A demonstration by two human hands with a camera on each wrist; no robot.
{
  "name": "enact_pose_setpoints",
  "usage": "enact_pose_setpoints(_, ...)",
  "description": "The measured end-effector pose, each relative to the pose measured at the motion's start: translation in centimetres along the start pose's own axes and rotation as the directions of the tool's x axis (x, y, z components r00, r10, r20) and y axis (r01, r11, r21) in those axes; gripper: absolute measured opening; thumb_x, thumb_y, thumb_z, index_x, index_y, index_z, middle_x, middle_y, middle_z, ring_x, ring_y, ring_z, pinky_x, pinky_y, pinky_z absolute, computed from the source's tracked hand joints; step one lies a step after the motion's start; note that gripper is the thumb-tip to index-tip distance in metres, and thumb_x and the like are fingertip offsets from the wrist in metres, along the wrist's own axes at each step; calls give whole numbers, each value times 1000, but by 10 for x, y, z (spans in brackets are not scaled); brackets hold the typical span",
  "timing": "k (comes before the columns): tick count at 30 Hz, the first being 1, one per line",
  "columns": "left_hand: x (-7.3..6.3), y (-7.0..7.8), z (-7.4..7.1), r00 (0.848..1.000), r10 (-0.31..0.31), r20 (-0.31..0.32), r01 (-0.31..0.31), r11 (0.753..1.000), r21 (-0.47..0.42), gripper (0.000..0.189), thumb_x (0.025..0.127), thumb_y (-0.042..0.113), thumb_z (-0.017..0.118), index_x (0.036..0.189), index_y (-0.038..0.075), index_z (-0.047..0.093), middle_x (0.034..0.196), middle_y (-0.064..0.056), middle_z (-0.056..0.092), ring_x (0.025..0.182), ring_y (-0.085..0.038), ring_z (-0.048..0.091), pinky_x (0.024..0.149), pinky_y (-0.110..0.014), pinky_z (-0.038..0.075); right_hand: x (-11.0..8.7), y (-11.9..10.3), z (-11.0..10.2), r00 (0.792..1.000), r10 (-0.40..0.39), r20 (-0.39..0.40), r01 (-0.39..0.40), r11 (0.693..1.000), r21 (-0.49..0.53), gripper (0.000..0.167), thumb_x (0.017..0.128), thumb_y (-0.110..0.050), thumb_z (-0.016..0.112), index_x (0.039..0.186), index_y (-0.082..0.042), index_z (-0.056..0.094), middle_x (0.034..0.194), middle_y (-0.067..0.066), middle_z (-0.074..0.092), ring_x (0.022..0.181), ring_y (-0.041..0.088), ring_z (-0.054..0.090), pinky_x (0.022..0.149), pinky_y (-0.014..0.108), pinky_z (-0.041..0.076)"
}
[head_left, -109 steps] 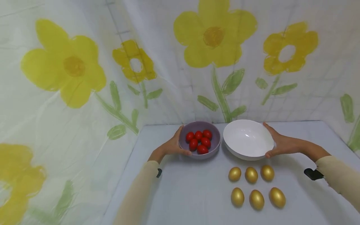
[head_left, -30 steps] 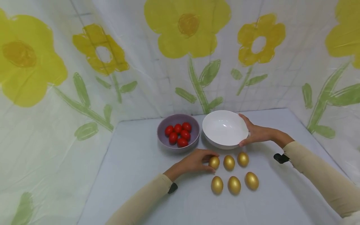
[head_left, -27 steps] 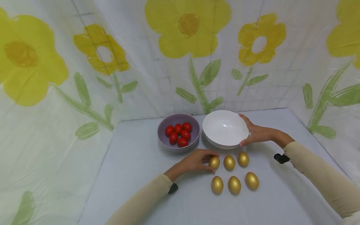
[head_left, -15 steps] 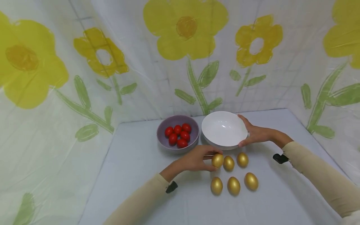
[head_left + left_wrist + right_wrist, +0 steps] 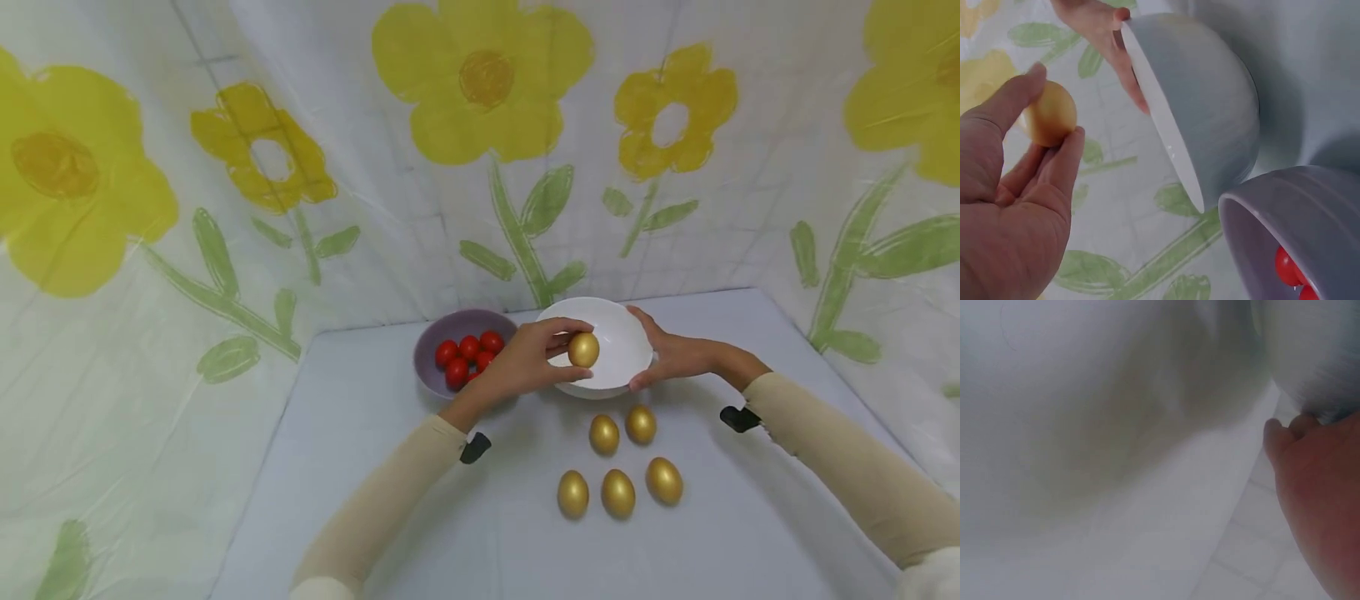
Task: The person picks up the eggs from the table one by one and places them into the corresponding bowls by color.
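My left hand (image 5: 528,360) pinches a golden egg (image 5: 583,350) between thumb and fingertips, raised over the white bowl (image 5: 628,342) in the head view. The left wrist view shows the same egg (image 5: 1051,114) held at the tips of the fingers, apart from the bowl's rim. At the bowl's right side, my right hand (image 5: 678,354) grips it, thumb at the near edge and fingers around the far side. In the right wrist view that hand (image 5: 1319,475) lies against the bowl's outer wall, its grip mostly out of frame.
To the left stands a purple bowl (image 5: 424,360) of red eggs (image 5: 456,372), partly hidden by my left hand and wrist. Several more golden eggs (image 5: 618,493) lie in two rows on the pale table (image 5: 360,500), nearer than the white bowl. A flowered curtain (image 5: 420,250) hangs behind.
My left hand let go of the purple bowl, took the leftmost egg of the back row, and lifted it up over the white bowl. The right hand stays on that bowl.
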State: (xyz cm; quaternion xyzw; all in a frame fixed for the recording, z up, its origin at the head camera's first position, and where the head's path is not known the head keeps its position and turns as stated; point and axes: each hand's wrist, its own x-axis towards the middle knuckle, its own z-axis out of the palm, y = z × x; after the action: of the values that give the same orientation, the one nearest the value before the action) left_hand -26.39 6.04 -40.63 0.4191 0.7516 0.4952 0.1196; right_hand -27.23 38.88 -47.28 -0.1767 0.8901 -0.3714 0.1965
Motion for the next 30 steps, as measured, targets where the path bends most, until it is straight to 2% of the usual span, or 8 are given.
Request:
enact_pose_setpoints(4, 18, -8, 5, 1000, -22, -17, 24, 988, 150, 60, 89, 14, 88, 141, 0, 62, 138, -8, 66, 121, -13, 65, 104, -18, 49, -2, 0, 0, 1000, 16, 2, -16, 1000, 9, 141, 84, -36, 90, 165, -13, -23, 171, 29, -7, 156, 50, 12, 119, 74, 22)
enact_pose_setpoints(7, 29, -14, 8, 999, -50, -20, 53, 956, 288, 59, 90, 14, 87, 141, -1, 61, 137, -10, 66, 118, -19, 65, 104, -20, 50, -2, 1, -1, 1000, 26, 8, -26, 1000, 7, 140, 85, -37, 89, 165, -15, -24, 172, 28, -7, 156, 49, 12, 120, 73, 22)
enact_pose_setpoints(10, 38, -17, 11, 994, -104, -31, 108, 901, 420, 58, 91, 14, 86, 140, -1, 62, 139, -12, 66, 123, -23, 63, 108, -26, 49, 0, 2, -1, 999, 32, 15, -32, 999, 0, 140, 85, -39, 89, 165, -16, -24, 172, 28, -7, 157, 48, 12, 121, 71, 21)
enact_pose_setpoints(15, 52, -28, 19, 976, -211, -47, 197, 778, 597, 57, 91, 18, 86, 141, 3, 63, 139, -10, 67, 127, -23, 63, 109, -31, 49, -1, 0, 0, 999, 42, 21, -43, 999, 15, 141, 85, -41, 89, 165, -15, -25, 172, 28, -8, 157, 49, 10, 122, 71, 19)
enact_pose_setpoints(17, 57, -35, 21, 971, -235, -53, 214, 738, 640, 57, 91, 19, 86, 141, 4, 64, 136, -10, 68, 123, -23, 64, 105, -31, 51, 0, -1, 2, 998, 55, 21, -55, 998, 18, 141, 85, -43, 89, 165, -15, -24, 172, 29, -8, 157, 49, 10, 122, 71, 18)
enact_pose_setpoints(19, 61, -42, 24, 967, -248, -58, 222, 710, 669, 56, 91, 19, 87, 140, 4, 64, 133, -9, 69, 120, -22, 65, 103, -30, 52, 0, -1, 4, 998, 66, 22, -67, 998, 14, 142, 84, -45, 89, 165, -14, -24, 172, 29, -8, 157, 50, 10, 122, 71, 19)
enact_pose_setpoints(24, 64, -55, 28, 962, -266, -56, 227, 673, 703, 55, 91, 18, 86, 141, 5, 64, 131, -9, 70, 118, -22, 65, 105, -30, 52, -1, 1, 5, 997, 73, 32, -73, 997, 1, 142, 84, -45, 89, 164, -13, -24, 171, 30, -7, 156, 51, 13, 121, 71, 21)
enact_pose_setpoints(30, 66, -59, 31, 953, -290, -88, 261, 640, 723, 55, 92, 17, 85, 141, 6, 66, 130, -8, 70, 117, -21, 64, 107, -31, 50, -1, 1, 1, 998, 63, 23, -63, 998, -4, 139, 87, -40, 87, 164, -15, -26, 171, 30, -7, 157, 51, 13, 121, 70, 22)
